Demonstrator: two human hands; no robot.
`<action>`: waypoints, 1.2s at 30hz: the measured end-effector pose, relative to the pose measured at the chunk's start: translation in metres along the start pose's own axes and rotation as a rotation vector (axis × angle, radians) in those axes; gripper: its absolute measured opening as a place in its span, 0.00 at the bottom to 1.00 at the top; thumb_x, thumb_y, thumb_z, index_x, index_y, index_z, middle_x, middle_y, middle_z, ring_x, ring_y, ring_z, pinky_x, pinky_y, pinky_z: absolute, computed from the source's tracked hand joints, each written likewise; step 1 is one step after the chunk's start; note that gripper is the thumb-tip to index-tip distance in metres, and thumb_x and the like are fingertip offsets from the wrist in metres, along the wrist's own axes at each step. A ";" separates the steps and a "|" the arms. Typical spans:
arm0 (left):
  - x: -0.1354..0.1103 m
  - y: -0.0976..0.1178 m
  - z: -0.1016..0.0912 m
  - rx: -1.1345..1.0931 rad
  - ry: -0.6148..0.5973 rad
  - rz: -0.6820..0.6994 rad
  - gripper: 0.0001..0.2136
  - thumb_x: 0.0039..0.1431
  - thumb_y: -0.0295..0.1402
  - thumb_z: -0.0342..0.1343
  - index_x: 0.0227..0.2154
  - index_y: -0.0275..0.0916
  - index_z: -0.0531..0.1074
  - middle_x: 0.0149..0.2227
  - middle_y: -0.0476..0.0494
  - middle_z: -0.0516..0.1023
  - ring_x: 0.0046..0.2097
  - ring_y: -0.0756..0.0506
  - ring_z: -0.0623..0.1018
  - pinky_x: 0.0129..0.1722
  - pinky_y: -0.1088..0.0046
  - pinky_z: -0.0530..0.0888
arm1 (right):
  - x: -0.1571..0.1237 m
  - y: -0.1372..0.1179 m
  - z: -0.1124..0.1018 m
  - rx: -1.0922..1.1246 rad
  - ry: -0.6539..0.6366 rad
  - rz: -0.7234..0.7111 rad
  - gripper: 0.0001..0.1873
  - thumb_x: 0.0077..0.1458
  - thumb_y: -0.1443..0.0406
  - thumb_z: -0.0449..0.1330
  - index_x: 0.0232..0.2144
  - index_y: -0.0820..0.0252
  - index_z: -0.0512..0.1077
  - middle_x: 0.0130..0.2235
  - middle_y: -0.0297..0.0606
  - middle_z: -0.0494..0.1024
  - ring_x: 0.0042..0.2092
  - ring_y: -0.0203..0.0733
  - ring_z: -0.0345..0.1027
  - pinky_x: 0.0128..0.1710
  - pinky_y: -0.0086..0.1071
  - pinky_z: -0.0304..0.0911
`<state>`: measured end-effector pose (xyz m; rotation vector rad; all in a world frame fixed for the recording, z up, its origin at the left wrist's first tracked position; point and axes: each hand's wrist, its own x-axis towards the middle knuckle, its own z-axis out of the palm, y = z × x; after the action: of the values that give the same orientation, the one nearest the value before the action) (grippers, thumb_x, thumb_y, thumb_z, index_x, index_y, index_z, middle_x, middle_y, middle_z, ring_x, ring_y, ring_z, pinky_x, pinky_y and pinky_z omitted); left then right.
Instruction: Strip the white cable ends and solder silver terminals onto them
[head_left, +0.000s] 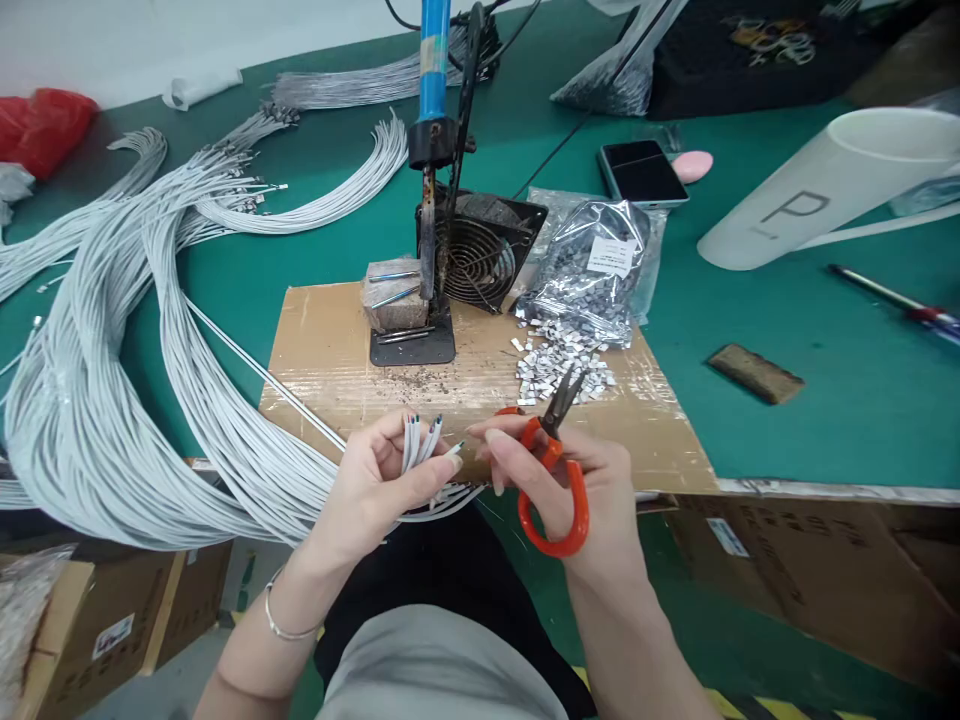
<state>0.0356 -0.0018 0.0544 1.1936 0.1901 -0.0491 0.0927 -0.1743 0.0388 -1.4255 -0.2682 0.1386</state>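
Note:
My left hand (394, 470) is closed around several white cables (421, 445), their cut ends with dark coloured wire tips pointing up. One cable end sticks out past my left thumb toward the other hand. My right hand (566, 475) is closed on scissors (553, 430) with orange handles, the dark blades pointing up and away from me. My right thumb and index finger are close to that single cable end; whether they touch it I cannot tell. A large bundle of white cables (97, 370) runs from the left of the table to below my left hand.
A soldering iron (433, 80) hangs upright over a stand on the cardboard sheet (330, 330). Behind are a black fan (480, 250), a plastic bag of small parts (592, 260) and loose small white pieces (559, 365). Rightward lie a phone (641, 172), a white jug (832, 190) and a pen (885, 290).

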 end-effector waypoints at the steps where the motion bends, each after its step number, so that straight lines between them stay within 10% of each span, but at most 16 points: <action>1: -0.001 0.001 0.000 0.008 0.001 -0.011 0.13 0.59 0.35 0.73 0.29 0.38 0.75 0.27 0.53 0.69 0.25 0.55 0.60 0.24 0.79 0.60 | 0.000 0.000 0.001 0.022 -0.023 -0.002 0.04 0.59 0.62 0.71 0.33 0.55 0.86 0.23 0.32 0.77 0.25 0.35 0.69 0.26 0.27 0.67; 7: -0.003 0.004 0.001 0.030 -0.009 -0.019 0.11 0.60 0.36 0.73 0.30 0.37 0.78 0.27 0.51 0.71 0.27 0.54 0.65 0.24 0.79 0.60 | 0.000 0.003 0.009 0.051 -0.070 -0.077 0.06 0.55 0.70 0.72 0.30 0.52 0.85 0.23 0.28 0.77 0.24 0.31 0.65 0.25 0.26 0.63; 16: -0.008 0.007 0.002 -0.013 0.048 -0.130 0.14 0.60 0.42 0.72 0.34 0.36 0.79 0.25 0.50 0.73 0.21 0.58 0.56 0.19 0.80 0.49 | 0.001 0.003 -0.002 0.034 0.188 -0.104 0.09 0.58 0.67 0.71 0.26 0.57 0.80 0.20 0.28 0.73 0.20 0.31 0.64 0.21 0.25 0.61; 36: -0.011 0.001 -0.002 -0.013 0.056 -0.024 0.08 0.60 0.40 0.73 0.39 0.44 0.86 0.26 0.49 0.74 0.27 0.54 0.68 0.27 0.80 0.64 | -0.006 0.009 -0.020 -0.502 -0.285 -0.289 0.20 0.60 0.67 0.67 0.23 0.58 0.61 0.24 0.28 0.60 0.26 0.32 0.53 0.25 0.29 0.50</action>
<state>0.0247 0.0000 0.0559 1.1802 0.2540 -0.0354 0.0927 -0.1940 0.0265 -1.8446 -0.7817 0.0362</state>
